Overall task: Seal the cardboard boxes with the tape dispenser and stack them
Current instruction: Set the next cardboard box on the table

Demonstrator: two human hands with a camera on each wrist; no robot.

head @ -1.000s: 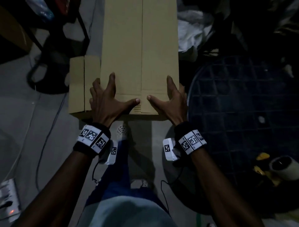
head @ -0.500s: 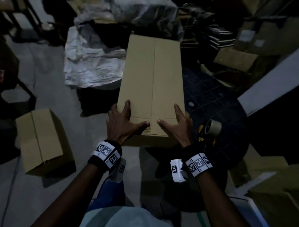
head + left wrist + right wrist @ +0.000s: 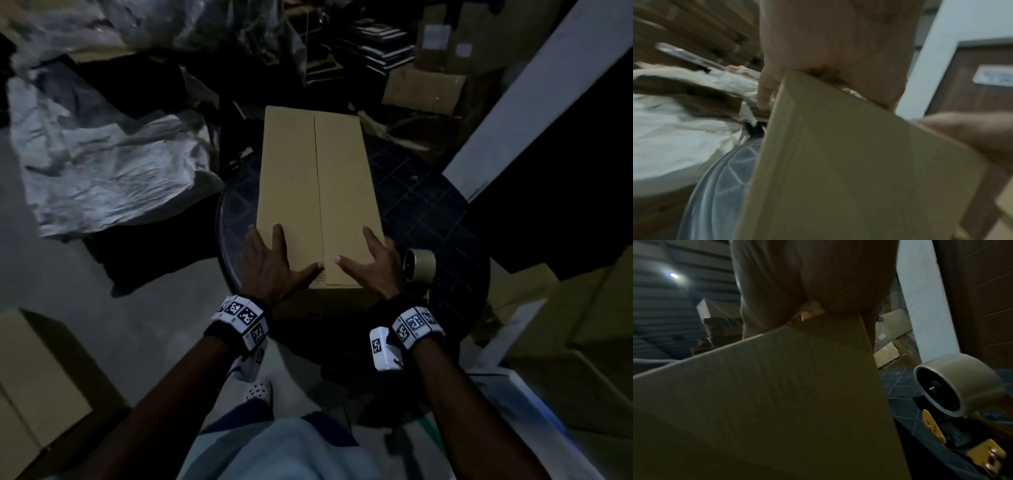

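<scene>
A long tan cardboard box lies lengthwise on a round dark table, its top flaps shut with a bare seam down the middle. My left hand grips the near left corner, thumb across the top and fingers along the side. My right hand grips the near right corner the same way. The left wrist view shows the box under my palm. The tape dispenser lies on the table just right of my right hand. Its tan roll and yellow parts show beside the box.
A second closed box stands on the floor at the lower left. A crumpled white sheet covers the floor left of the table. More cartons crowd the right side and the back, beside a white pillar.
Both hands have carried the long box away from the floor box and over to the round table. The tape dispenser has come into view next to my right hand.
</scene>
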